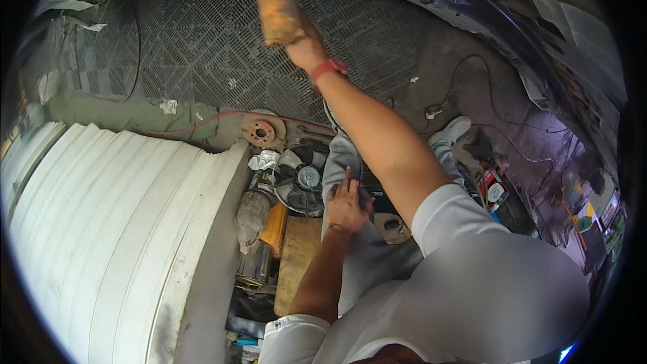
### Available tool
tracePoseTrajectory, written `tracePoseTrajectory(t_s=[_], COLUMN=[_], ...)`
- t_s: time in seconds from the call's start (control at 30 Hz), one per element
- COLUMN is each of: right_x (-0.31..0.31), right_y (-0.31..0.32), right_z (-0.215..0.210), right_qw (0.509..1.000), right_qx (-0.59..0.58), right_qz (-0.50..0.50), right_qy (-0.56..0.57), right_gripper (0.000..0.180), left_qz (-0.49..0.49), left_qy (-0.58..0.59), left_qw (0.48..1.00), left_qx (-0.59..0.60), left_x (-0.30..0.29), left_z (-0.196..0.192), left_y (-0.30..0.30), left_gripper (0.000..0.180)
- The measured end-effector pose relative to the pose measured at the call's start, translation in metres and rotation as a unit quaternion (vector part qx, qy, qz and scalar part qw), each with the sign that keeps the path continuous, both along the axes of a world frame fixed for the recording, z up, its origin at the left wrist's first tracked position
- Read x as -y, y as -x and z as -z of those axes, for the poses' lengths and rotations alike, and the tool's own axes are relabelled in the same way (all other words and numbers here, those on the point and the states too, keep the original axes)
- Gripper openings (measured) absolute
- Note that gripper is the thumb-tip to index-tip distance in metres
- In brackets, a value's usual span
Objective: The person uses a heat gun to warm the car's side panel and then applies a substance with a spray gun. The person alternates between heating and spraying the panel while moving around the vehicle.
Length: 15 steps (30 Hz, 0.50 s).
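We find the left hand (347,207) resting on the trouser leg (340,153), fingers spread apart, presumably bracing the reach. The orange-brown bundle (276,10) is at the far side, over the dark floor mat (195,34), at the outstretched right hand (306,52); its fingers being hidden, we cannot judge their grip.

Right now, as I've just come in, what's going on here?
Someone's bare right arm reaches out ahead, with a red band at the wrist. The right hand is at the near end of a long, mottled orange-brown thing. It's too blurred to name, and the fingers are hidden. The left hand rests on a grey-trousered leg. Left of that leg are a dark fan with a round hub and a flat, rusty metal disc.
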State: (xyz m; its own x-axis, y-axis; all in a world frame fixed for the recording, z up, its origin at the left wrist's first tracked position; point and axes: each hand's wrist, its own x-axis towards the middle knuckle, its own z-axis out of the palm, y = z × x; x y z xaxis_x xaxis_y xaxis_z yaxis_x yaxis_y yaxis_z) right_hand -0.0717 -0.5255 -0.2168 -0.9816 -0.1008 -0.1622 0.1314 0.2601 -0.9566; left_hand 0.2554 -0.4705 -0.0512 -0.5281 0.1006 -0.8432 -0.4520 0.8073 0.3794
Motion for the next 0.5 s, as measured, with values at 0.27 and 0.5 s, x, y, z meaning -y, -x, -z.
tracePoseTrajectory(t_s=[0.27,0.5], right_x=[-0.237,-0.439], right_y=[-0.118,-0.183], right_z=[0.037,0.012], right_qw=[0.992,0.963], right_qx=[0.054,0.102], right_qz=[0.109,0.219], right_qy=[-0.028,-0.120], right_gripper=[0.032,0.025], left_qz=[0.063,0.130], left_qy=[0.035,0.068], left_qw=[0.997,0.989], left_qx=[0.036,0.033], left_x=[-0.044,-0.106], left_z=[-0.009,-0.002], left_y=[0.007,-0.006], left_gripper=[0.058,0.060])
